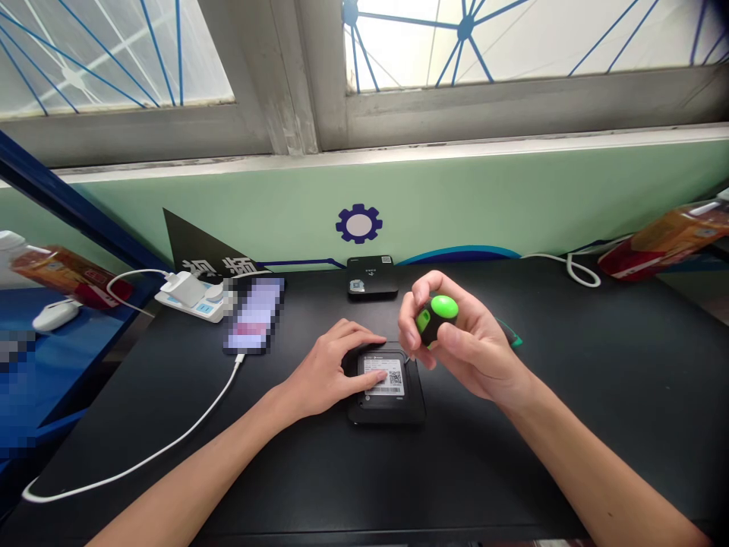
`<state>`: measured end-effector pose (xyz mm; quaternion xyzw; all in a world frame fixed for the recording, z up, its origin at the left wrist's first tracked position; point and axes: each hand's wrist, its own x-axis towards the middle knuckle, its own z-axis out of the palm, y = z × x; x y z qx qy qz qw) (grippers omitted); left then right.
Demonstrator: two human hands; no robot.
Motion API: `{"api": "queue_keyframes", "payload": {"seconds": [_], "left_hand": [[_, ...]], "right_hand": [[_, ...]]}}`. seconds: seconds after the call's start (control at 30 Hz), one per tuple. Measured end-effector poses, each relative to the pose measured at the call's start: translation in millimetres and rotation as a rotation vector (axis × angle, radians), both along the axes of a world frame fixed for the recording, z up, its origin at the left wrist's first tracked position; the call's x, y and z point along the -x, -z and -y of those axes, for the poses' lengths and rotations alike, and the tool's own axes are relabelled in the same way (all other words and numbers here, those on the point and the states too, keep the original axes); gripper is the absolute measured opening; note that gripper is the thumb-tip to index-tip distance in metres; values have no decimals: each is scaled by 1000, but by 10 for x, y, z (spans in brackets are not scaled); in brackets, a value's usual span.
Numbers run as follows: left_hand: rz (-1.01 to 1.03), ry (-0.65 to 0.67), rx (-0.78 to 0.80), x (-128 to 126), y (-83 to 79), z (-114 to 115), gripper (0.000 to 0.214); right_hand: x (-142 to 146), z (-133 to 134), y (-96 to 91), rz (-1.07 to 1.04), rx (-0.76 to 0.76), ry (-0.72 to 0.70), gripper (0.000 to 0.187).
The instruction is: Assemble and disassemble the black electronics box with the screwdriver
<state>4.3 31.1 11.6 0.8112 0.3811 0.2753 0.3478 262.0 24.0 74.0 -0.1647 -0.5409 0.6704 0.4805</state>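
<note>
A flat black electronic box [387, 410] lies on the desk with its white printed label [383, 377] facing up. My left hand [333, 365] steadies it from the left, thumb pressed on the label and fingers along the far edge. Above the box's right side, my right hand [467, 342] is closed around the black-and-green handle of a screwdriver [444, 307]. Its bright green end points up toward me. A thin shaft seems to reach down to the box's upper right corner, but the tip is hard to make out.
Another black box [372, 278] sits near the wall. To the left are a phone [255, 315] on a white cable [187, 433] and a power strip [197, 300]. A green-edged object [512, 334] shows partly behind my right hand. Drink bottles [666, 239] stand at both sides.
</note>
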Motion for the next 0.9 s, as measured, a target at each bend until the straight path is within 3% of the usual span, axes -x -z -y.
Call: {"api": "queue_keyframes", "payload": {"seconds": [0.2,0.43,0.63,0.8,0.9], "left_hand": [[0,-1,-3,11,10,3,41],[1,0,2,10,7,5,40],[-5,1,-1,11,9,2,42],[-1,2,-5,11,13,-4,42],[-1,-1,-2,11,12,3,42]], "right_hand": [[0,4,-44,-23,9,-31,38],[-13,-17,-8,2,-4,-22,24],[5,-7,-19,-10,20,7,23],[-2,-9,-24,-14,17,-25,43],[-12,-19,-9,-7,5,-26,39]]}}
